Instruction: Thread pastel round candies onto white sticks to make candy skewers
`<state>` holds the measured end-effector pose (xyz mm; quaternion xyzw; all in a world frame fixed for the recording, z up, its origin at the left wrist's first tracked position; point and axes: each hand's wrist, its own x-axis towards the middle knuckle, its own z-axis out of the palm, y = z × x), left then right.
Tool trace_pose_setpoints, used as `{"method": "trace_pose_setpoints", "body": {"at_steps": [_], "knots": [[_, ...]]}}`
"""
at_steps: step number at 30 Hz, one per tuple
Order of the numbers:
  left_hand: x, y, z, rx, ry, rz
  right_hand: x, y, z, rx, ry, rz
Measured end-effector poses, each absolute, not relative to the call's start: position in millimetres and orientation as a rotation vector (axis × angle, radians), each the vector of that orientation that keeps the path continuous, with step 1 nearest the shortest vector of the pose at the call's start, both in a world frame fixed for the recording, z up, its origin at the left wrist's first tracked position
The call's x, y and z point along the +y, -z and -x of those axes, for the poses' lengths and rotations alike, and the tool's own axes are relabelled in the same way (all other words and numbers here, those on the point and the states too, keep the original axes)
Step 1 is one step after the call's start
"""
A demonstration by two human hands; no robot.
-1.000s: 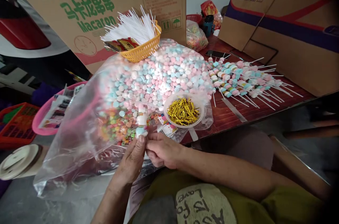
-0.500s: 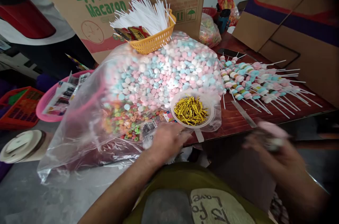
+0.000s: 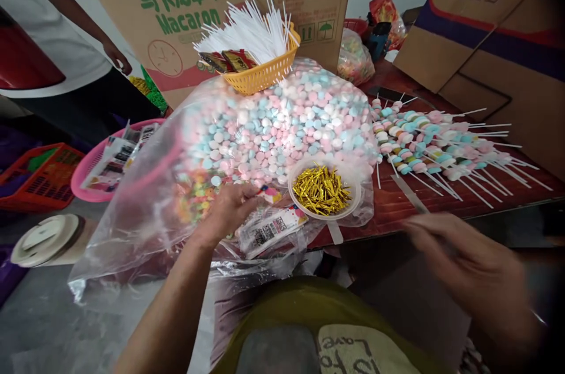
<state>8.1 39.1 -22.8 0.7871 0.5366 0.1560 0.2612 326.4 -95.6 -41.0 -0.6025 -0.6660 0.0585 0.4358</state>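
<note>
My left hand [image 3: 232, 207] is closed, pinching the colourful edge of a printed plastic bag [image 3: 270, 193] above the big clear bag. Just below it lie more flat printed bags [image 3: 274, 229] with dark lettering. Beside them stands a white bowl [image 3: 358, 190] of gold twist ties [image 3: 323, 188]. At the table's front edge on the right, my right hand [image 3: 474, 268] is blurred, its fingers curled; anything in them is hidden. Behind both hands spreads a large clear bag of pink, blue and white marshmallows [image 3: 265, 126]. Skewered marshmallows [image 3: 436, 141] are piled to the right.
A yellow basket [image 3: 265, 75] of white sticks rests on the marshmallow bag. Cardboard boxes [image 3: 176, 15] stand behind. On the left are a pink basket [image 3: 83, 176], a red crate [image 3: 48, 179], a lidded cup [image 3: 48, 238] and a person in a white top [image 3: 35, 26].
My left hand has moved left and up, and a bag's edge now shows in its fingers. The pink and white thing seen at my right hand is out of sight; that hand has turned over.
</note>
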Motion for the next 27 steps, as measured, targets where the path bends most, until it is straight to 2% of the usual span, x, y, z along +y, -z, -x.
{"method": "trace_pose_setpoints", "body": {"at_steps": [3, 5, 7, 12, 18, 22, 27], "knots": [[12.5, -6.8, -11.3, 1.046, -0.504, -2.089, -51.2, 14.9, -254.1, -1.912, -0.361, 1.148], [-2.2, -12.6, -18.1, 0.992, -0.484, -2.08, -32.9, 12.9, -220.3, -2.017, -0.692, 1.026], [-12.2, -5.3, -24.8, 1.053, -0.515, -2.018, -25.1, 20.1, -205.0, -1.902, -0.754, 1.01], [-19.9, 32.2, -47.4, 1.255, -0.75, -1.761, -36.5, 38.0, -220.8, -1.668, -0.563, 1.14], [-6.0, 31.2, -81.3, 0.877, -0.757, -2.144, -46.3, 38.0, -261.3, -1.667, -0.396, 1.287], [-0.5, 35.4, -92.7, 0.9, -0.72, -2.244, -34.7, 40.5, -277.2, -1.646, -0.398, 1.354], [-1.8, 50.8, -89.5, 1.044, -0.83, -2.075, -21.8, 48.2, -271.2, -1.669, -0.455, 1.356]]}}
